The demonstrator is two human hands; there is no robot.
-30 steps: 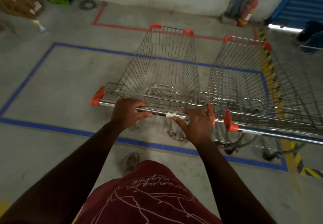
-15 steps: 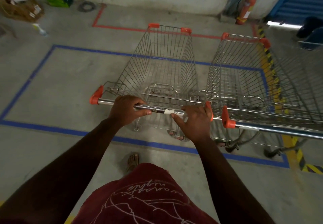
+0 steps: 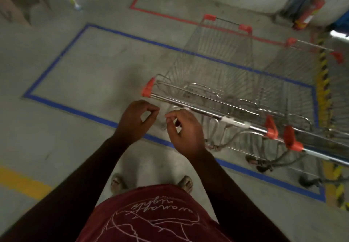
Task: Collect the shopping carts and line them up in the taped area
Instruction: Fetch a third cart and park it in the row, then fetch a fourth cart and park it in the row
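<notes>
A wire shopping cart (image 3: 217, 58) with orange corner caps stands inside the blue taped rectangle (image 3: 62, 52). Its chrome handle bar (image 3: 198, 107) runs from centre toward the lower right. A second cart (image 3: 302, 75) is parked right beside it, their handle ends almost touching. My left hand (image 3: 136, 120) and my right hand (image 3: 183, 130) hover just short of the near cart's handle, fingers loosely curled, holding nothing. The frame is motion-blurred.
Red tape (image 3: 143, 9) marks the floor beyond the blue rectangle. A red fire extinguisher (image 3: 307, 13) leans at the back wall. Yellow-black hazard striping (image 3: 323, 83) runs along the right, a yellow line (image 3: 22, 181) lies at the lower left. Boxes and clutter sit at the top left.
Both hands have let go of the cart's handle and pulled back. The view has swung left, so the carts now sit further right.
</notes>
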